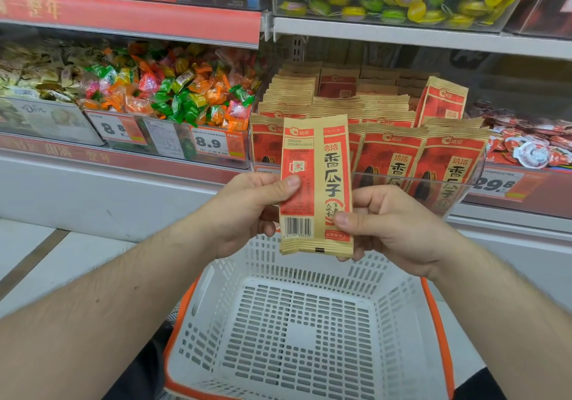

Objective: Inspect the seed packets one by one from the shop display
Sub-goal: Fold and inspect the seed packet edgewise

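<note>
A clear bin [458, 180] on the shop shelf holds rows of red and tan seed packets [393, 152] standing upright, packed one behind another. To its left, another clear bin [167, 139] is heaped with bright wrapped sweets [173, 90], with price tags on its front. On the far right lies a pile of small red and white sealed cups [532, 149]. On the shelf above, a clear box [387, 23] holds green, yellow and purple pieces.

Below the hands sits a white slotted basket [278, 322] with an orange rim; nothing shows inside it.

One seed packet [315, 183] is held upright in front of the display, above the basket's far edge, its printed back with a barcode facing the camera. The left hand [247, 211] pinches its left edge, thumb pressed on the face and fingers curled behind. The right hand [390, 229] pinches the lower right edge in the same grip, thumb on the front.
</note>
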